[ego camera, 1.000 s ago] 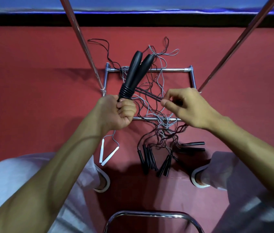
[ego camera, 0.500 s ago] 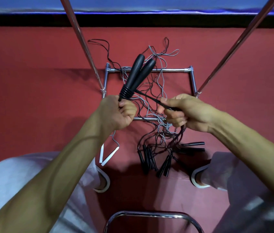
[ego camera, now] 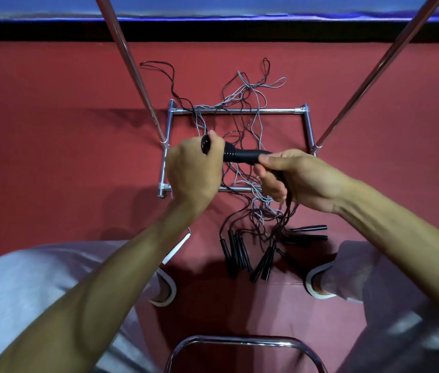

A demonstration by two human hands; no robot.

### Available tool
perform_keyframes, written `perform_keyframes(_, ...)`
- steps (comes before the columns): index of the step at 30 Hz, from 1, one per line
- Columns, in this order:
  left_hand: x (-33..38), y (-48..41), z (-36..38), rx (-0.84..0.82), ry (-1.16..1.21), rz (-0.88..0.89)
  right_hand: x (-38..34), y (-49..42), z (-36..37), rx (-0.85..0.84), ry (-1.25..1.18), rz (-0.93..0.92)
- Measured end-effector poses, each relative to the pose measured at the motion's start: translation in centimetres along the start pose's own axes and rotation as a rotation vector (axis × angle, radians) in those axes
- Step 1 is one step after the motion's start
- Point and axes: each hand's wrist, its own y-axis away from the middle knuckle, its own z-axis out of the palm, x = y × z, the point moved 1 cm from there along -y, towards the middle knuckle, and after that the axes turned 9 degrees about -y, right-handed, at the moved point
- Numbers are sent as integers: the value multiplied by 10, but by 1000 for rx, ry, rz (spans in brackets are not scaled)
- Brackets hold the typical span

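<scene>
My left hand (ego camera: 192,170) grips the ribbed end of a pair of black jump-rope handles (ego camera: 242,155), which lie sideways between my hands. My right hand (ego camera: 293,179) closes round their other end, and black cord hangs down from under its fingers. Below both hands, a tangle of black and grey ropes (ego camera: 245,125) spreads over the red floor. Several more black handles (ego camera: 242,254) lie in a bunch between my feet.
A chrome rectangular base frame (ego camera: 168,146) lies on the red floor with two slanted chrome poles (ego camera: 129,65) rising from it. A white handle (ego camera: 176,247) lies by my left knee. A curved chrome bar (ego camera: 239,341) is at the bottom edge. My feet flank the handles.
The black handles swung from pointing up and away to lying sideways. My right hand let go of the stretched cord and closed over the handles' free end.
</scene>
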Motion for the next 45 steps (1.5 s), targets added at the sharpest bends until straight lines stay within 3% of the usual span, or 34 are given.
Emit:
perform_keyframes(3,2,-5,1,9,-95,67,0,-3,-5,86,37,85)
perform_keyframes(5,4,-6,2,-31,-173,101,-1,-4,-9,135,199,63)
perform_keyframes(8,4,-4,3,-152,-271,121,-4,-1,-10,108,635,-85)
perform_keyframes(13,1,-4,2,-305,-333,91,-6,1,-6,76,1056,-360)
perform_keyframes(19,4,-3,-3,-376,-381,99,-6,-3,-16,46,1220,-495)
perform_keyframes(23,10,-6,-9,-442,-358,88,-13,1,-24,21,1148,-475)
perform_keyframes(34,3,-6,-16,-882,88,89,-14,3,-31,-112,434,-95)
perform_keyframes(42,-5,1,-24,-816,264,195,7,-1,-12,-218,0,131)
perform_keyframes(45,-6,3,-26,-753,276,259,9,-3,-11,-196,-108,93)
